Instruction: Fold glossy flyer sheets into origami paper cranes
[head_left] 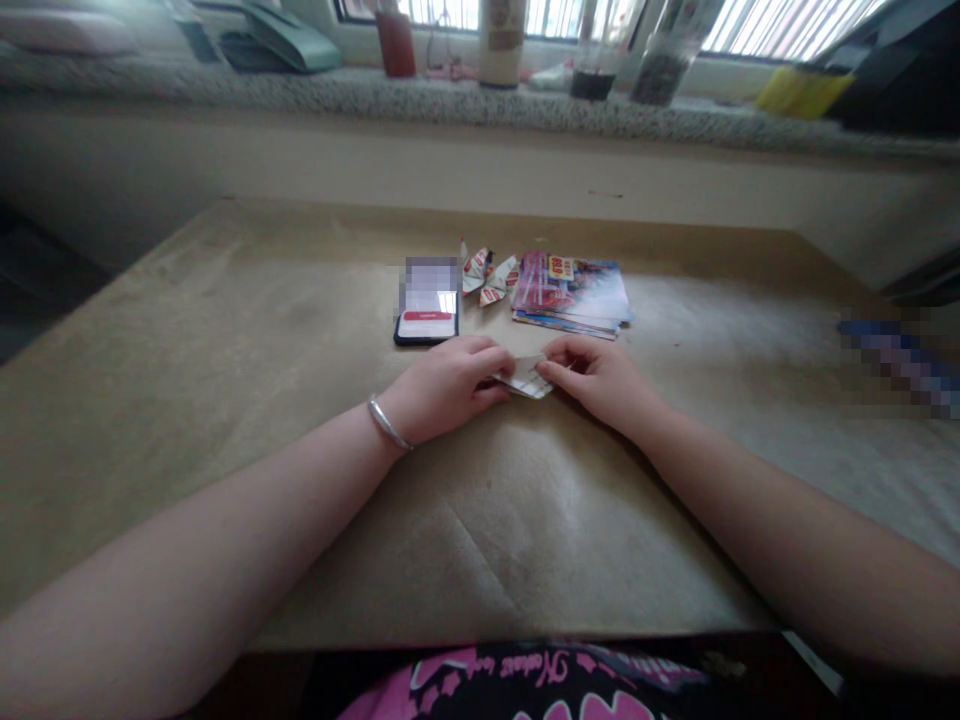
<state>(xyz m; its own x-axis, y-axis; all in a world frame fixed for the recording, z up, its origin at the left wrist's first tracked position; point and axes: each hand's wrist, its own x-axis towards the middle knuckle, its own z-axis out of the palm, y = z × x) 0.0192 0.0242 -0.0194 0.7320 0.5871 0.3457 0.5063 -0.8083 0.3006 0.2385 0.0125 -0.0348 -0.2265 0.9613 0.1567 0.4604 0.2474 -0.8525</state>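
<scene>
A small piece of folded white paper is held just above or on the table between both my hands. My left hand, with a silver bangle at its wrist, grips the paper's left side between fingers and thumb. My right hand pinches its right side with thumb and forefinger. Beyond the hands lie two folded paper figures, white with red marks, like origami birds. To their left is a phone with its screen lit and partly blurred. A stack of colourful printed leaflets sits to their right.
The table has a tan cover with a crease near the front. On the stone windowsill behind stand several bottles and jars, among them a red container, and a yellow item. A blurred blue-purple object lies at the right edge.
</scene>
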